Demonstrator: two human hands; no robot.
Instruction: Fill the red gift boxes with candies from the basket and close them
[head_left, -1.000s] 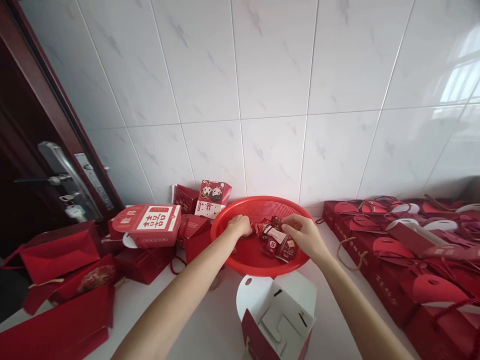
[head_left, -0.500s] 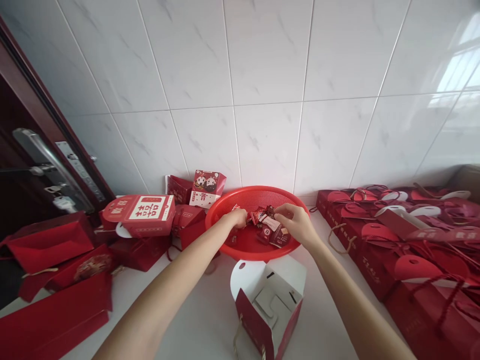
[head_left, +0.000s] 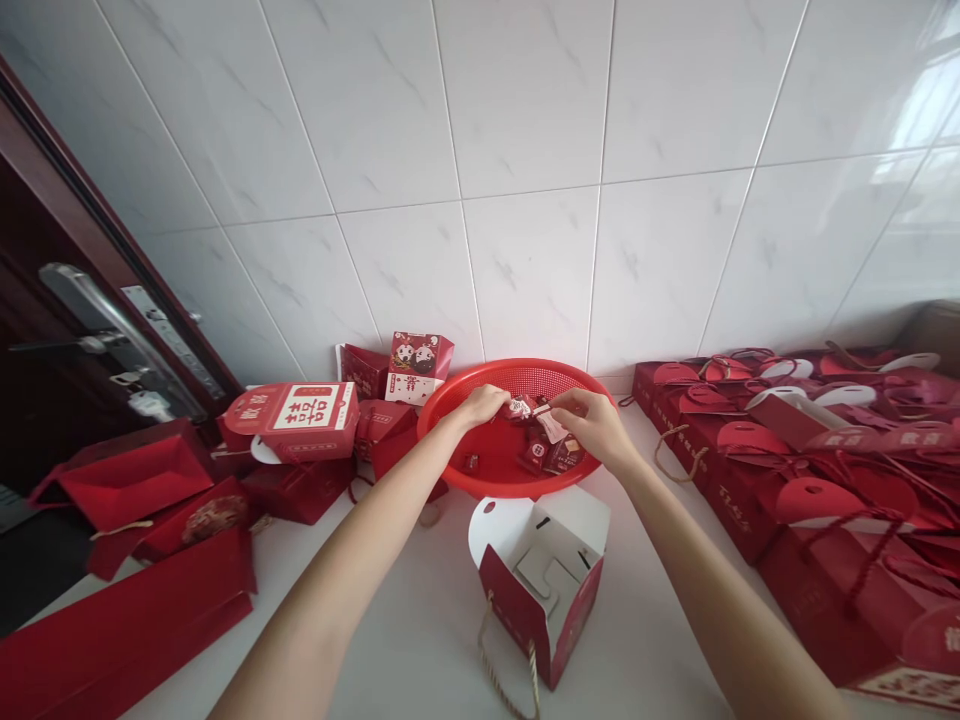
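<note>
My left hand (head_left: 486,404) is over the red plastic basket (head_left: 480,482), its fingers closed on a red-and-white wrapped candy (head_left: 519,407) at their tips. Opposite it, my right hand (head_left: 591,422) pinches a small wrapped candy (head_left: 542,410), partly hidden by thumb and forefinger. Below the hands, more wrapped candies (head_left: 535,452) lie in a small heap on the basket's right side, and a single one (head_left: 471,461) sits at the left. In front of the basket stands an open red box (head_left: 517,610) with a white inside and a rope handle; its floor shows bare.
Rows of red boxes with cord handles (head_left: 810,540) fill the right side. Several red boxes (head_left: 142,600) are piled at the left, one with a white label (head_left: 311,412). A tiled wall (head_left: 532,240) rises behind; a door with a metal handle (head_left: 105,320) is at far left.
My left hand has lifted and moved right and away from me, toward my right hand, showing a candy at its fingertips. The right hand stays near the heap.
</note>
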